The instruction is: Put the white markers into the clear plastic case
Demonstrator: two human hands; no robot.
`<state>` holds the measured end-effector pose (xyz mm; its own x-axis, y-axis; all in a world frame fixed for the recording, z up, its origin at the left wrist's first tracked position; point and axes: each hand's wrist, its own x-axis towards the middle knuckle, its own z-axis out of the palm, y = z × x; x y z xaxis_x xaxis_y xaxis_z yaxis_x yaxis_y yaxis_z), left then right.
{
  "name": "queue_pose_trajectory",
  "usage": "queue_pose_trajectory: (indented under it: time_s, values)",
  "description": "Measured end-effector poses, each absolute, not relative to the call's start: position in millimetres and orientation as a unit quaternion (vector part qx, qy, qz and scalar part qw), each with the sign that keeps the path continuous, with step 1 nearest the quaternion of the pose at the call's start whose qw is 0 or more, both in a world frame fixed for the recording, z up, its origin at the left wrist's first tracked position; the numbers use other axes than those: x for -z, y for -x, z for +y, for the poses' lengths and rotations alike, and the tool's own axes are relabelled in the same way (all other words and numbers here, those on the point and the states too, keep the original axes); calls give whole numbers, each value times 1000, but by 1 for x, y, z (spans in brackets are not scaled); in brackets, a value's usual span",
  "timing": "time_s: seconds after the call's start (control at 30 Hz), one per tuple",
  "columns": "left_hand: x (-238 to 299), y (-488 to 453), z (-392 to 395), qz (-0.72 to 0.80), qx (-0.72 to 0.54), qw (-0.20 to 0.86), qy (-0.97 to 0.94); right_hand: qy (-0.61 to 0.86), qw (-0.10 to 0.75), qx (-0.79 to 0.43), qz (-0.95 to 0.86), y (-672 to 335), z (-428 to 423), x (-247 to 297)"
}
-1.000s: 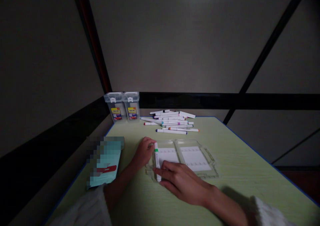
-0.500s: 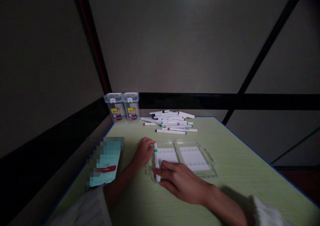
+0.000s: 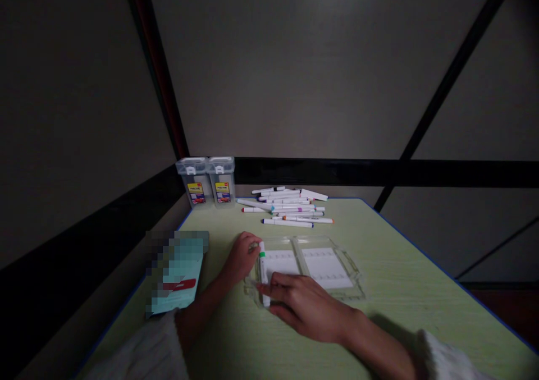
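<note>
A clear plastic marker case (image 3: 337, 256) lies open and flat on the green table (image 3: 404, 290), white paper inserts showing in both halves. One white marker with a green band (image 3: 263, 268) lies along the case's left edge. My left hand (image 3: 240, 256) rests at the case's left side, its fingers curled against the marker's far end. My right hand (image 3: 305, 304) lies over the case's near left corner, fingertips pressed on the marker's near end.
A pile of several white markers (image 3: 288, 206) lies at the far side of the table. Two closed grey marker boxes (image 3: 206, 181) stand upright at the far left corner. A teal packet (image 3: 179, 273) lies at the left edge.
</note>
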<state>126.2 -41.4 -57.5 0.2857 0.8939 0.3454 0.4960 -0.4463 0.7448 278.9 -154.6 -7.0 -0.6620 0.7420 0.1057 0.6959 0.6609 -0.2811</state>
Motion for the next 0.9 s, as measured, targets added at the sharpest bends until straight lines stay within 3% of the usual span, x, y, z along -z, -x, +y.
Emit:
queue_pose_trajectory:
  time_s: [0.43,0.9]
  values:
    - [58,-126,-40,457,-369,256,-768,388,115,-57,-913,-279,-154,19]
    - [58,-126,-40,459,-368,249,-769,396,167,-145,-891,-283,-151,18]
